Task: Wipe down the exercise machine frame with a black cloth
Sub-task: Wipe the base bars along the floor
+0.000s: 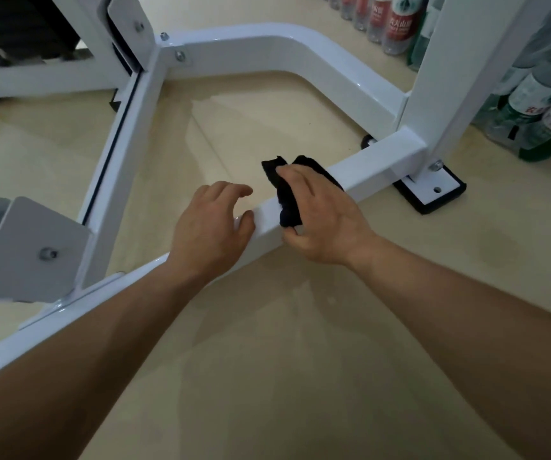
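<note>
While bottles [396, 21] stand, hand [320, 214] grips cloth [287, 197].

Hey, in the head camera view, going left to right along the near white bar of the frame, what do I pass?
Grey bracket plate → left hand resting on the bar → right hand gripping the black cloth → black-edged foot plate → green bottles.

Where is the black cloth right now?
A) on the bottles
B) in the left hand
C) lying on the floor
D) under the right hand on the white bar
D: the right hand grips the black cloth against the white bar of the frame; the left hand holds nothing.
</note>
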Tool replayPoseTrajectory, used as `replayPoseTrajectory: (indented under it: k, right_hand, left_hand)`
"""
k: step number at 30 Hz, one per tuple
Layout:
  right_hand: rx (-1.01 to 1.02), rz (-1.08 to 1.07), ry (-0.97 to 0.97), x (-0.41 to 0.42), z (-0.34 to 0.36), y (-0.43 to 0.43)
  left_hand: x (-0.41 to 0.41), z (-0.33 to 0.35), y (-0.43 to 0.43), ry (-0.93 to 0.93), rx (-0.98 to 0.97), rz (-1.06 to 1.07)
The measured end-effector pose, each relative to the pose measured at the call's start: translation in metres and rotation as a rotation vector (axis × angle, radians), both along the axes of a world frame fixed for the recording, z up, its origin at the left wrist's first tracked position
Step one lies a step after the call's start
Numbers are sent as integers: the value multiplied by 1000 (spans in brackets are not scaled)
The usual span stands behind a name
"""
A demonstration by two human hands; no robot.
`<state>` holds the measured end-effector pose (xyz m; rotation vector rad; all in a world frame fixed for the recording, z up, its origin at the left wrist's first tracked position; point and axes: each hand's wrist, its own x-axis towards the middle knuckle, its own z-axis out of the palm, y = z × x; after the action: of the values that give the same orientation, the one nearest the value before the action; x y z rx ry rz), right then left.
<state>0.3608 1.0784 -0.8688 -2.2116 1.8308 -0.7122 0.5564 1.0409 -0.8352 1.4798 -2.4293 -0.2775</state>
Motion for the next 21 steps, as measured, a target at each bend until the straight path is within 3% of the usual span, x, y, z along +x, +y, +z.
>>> replayPoseTrajectory:
  k: [7,11,15,21]
  right_hand:
    - [136,262,257,-10,14,-14]
    - [92,303,426,-35,21,-23]
    - [141,202,476,-74,24,-29]
    - [264,-104,444,-137,25,-28]
  left_hand:
    - [-4,4,-3,39,132,-124]
    - [-20,7,-8,-11,181,-212]
    - [-59,13,-23,-71,186,-264]
    - [-85,6,-18,68,163,-157]
